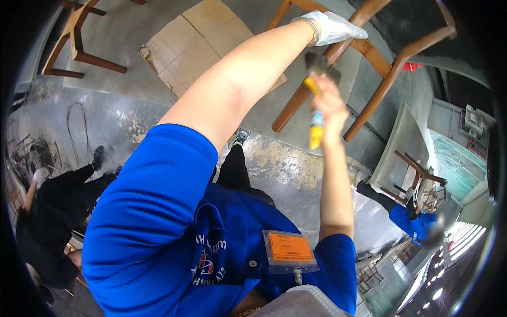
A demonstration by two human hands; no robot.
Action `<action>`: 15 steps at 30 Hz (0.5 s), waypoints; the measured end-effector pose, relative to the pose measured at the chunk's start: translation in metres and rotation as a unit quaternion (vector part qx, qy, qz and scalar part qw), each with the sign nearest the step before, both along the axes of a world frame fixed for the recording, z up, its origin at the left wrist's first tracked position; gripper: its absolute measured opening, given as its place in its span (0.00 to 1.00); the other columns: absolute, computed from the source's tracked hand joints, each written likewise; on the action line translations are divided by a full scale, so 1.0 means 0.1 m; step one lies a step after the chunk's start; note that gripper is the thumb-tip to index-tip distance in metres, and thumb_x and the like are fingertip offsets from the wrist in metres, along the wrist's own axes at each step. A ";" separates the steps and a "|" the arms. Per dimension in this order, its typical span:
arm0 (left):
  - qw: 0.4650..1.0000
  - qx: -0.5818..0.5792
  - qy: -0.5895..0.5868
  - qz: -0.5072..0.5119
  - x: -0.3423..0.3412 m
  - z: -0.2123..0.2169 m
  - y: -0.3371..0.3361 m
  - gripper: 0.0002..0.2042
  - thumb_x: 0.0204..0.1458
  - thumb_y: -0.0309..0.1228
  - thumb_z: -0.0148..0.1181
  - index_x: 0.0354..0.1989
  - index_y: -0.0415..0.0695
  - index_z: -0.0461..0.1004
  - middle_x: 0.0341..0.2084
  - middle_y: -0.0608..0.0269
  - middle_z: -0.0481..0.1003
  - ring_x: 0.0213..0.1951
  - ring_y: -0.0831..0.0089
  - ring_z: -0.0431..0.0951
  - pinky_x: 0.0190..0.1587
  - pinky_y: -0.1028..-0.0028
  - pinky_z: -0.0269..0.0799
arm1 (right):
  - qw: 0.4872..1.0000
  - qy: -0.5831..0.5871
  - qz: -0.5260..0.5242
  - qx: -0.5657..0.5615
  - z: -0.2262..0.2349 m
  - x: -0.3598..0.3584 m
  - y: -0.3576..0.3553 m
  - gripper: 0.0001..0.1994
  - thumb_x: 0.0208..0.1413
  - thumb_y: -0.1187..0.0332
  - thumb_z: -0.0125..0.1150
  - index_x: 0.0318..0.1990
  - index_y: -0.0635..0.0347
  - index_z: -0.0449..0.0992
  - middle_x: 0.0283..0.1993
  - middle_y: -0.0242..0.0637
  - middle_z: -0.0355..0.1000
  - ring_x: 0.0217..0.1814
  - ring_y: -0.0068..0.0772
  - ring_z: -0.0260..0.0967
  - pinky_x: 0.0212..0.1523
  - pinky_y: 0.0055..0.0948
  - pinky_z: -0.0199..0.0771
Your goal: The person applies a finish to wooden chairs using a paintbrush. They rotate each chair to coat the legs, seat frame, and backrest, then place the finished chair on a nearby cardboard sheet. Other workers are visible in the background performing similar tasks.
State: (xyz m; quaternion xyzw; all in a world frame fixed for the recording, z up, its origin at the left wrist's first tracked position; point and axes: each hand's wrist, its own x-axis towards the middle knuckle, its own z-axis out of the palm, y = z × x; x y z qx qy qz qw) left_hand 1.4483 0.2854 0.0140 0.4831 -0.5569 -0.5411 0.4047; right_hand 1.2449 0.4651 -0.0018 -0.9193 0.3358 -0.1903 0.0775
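A brown wooden chair frame [297, 107] lies on the grey worktop with its legs pointing toward me. My left hand [331, 29], in a white glove, is closed over one of its wooden members near the top of the view. My bare right hand [331, 108] grips a paintbrush [317, 129] with a yellow handle and a blue band. The brush's dark bristles are at the chair leg just below my gloved hand. Motion blurs the brush and fingers, so I cannot tell whether the bristles touch the wood.
Flattened cardboard [185, 45] lies on the worktop left of the frame. Another wooden frame [78, 37] stands at far left. A person in dark clothes [55, 211] is at left; a person in blue [409, 219] works by another frame [420, 169] at right.
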 end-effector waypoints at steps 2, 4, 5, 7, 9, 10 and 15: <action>1.000 -0.009 -0.009 -0.003 -0.01 0.03 -0.01 0.40 0.55 0.66 0.61 0.67 0.47 0.75 0.70 0.48 0.69 0.73 0.57 0.65 0.74 0.68 0.55 | 0.994 0.008 -0.014 0.110 -0.20 -0.04 0.41 0.20 0.53 0.71 0.64 0.55 0.49 0.83 0.64 0.36 0.78 0.69 0.45 0.72 0.68 0.37 0.75; 0.998 -0.006 -0.057 0.015 0.00 0.09 0.03 0.37 0.57 0.68 0.55 0.67 0.57 0.77 0.70 0.52 0.69 0.72 0.56 0.67 0.73 0.67 0.59 | 0.995 0.038 0.067 0.062 -0.42 -0.10 0.98 0.16 0.52 0.76 0.63 0.48 0.51 0.85 0.63 0.32 0.78 0.64 0.38 0.77 0.63 0.35 0.81; 0.996 -0.021 -0.080 0.026 0.04 0.14 0.06 0.37 0.57 0.68 0.54 0.67 0.56 0.76 0.70 0.52 0.69 0.72 0.56 0.67 0.73 0.67 0.58 | 0.985 0.089 0.076 0.128 -0.46 -0.12 1.15 0.13 0.51 0.77 0.63 0.43 0.51 0.85 0.63 0.32 0.79 0.65 0.39 0.77 0.63 0.34 0.81; 0.991 -0.035 -0.127 0.036 0.09 0.23 0.17 0.39 0.57 0.69 0.54 0.68 0.53 0.75 0.70 0.50 0.69 0.72 0.55 0.66 0.73 0.68 0.58 | 0.953 0.174 0.086 0.232 -0.39 -0.16 1.17 0.08 0.50 0.78 0.64 0.33 0.52 0.83 0.63 0.32 0.79 0.65 0.40 0.77 0.62 0.34 0.82; 0.993 -0.033 -0.115 -0.011 0.19 0.36 0.24 0.42 0.58 0.69 0.52 0.69 0.47 0.72 0.69 0.48 0.70 0.71 0.53 0.68 0.73 0.66 0.57 | 0.913 0.036 0.024 0.405 -0.18 -0.17 0.80 0.10 0.50 0.78 0.64 0.21 0.56 0.72 0.62 0.32 0.80 0.68 0.44 0.74 0.69 0.37 0.75; 0.992 -0.030 -0.119 -0.020 0.24 0.41 0.26 0.41 0.60 0.68 0.50 0.68 0.44 0.73 0.67 0.47 0.72 0.68 0.52 0.70 0.73 0.66 0.59 | 0.907 -0.076 0.011 0.413 -0.04 -0.16 0.51 0.10 0.50 0.77 0.63 0.20 0.56 0.71 0.63 0.31 0.80 0.69 0.44 0.74 0.71 0.38 0.72; 0.995 -0.023 -0.097 -0.021 0.23 0.62 0.37 0.39 0.59 0.65 0.56 0.67 0.43 0.74 0.65 0.47 0.74 0.68 0.51 0.72 0.71 0.63 0.61 | 0.999 0.010 -0.018 0.032 -0.02 -0.02 0.24 0.02 0.48 0.71 0.66 0.27 0.53 0.78 0.63 0.37 0.79 0.70 0.44 0.72 0.71 0.43 0.72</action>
